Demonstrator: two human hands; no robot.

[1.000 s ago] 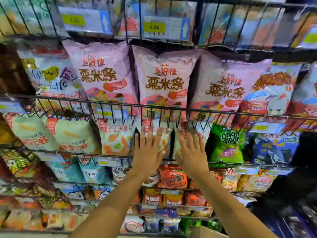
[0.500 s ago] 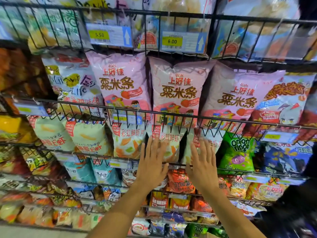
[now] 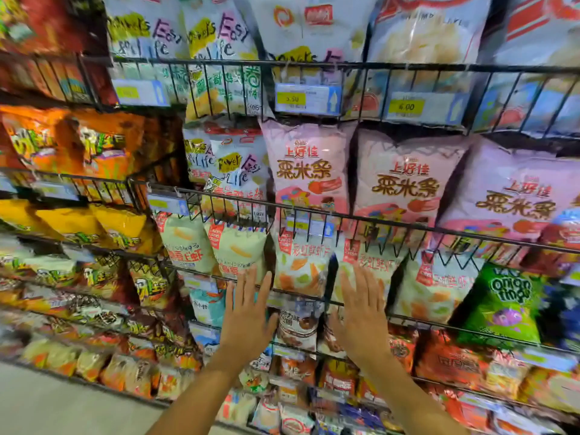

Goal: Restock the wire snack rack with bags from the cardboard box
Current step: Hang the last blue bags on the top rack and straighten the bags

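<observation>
The black wire snack rack (image 3: 370,219) fills the view, its tiers packed with bags. Both my hands are raised flat with straight fingers in front of the middle tier. My left hand (image 3: 248,315) is over the rail below a pale green-white shrimp chip bag (image 3: 238,249). My right hand (image 3: 361,312) lies against the lower part of a white rainbow shrimp chip bag (image 3: 367,268). Another such bag (image 3: 301,265) stands between the two hands. Neither hand holds anything. The cardboard box is out of view.
Pink corn-stick bags (image 3: 405,180) fill the tier above. A green onion ring bag (image 3: 505,299) stands at the right, orange and yellow bags (image 3: 94,142) at the left. Yellow price tags (image 3: 307,98) hang on the rails. Pale floor (image 3: 47,409) shows bottom left.
The view has swung up and to the left, so the rack's contents shifted right and down. Both hands stayed flat at the middle tier and spread a little further apart.
</observation>
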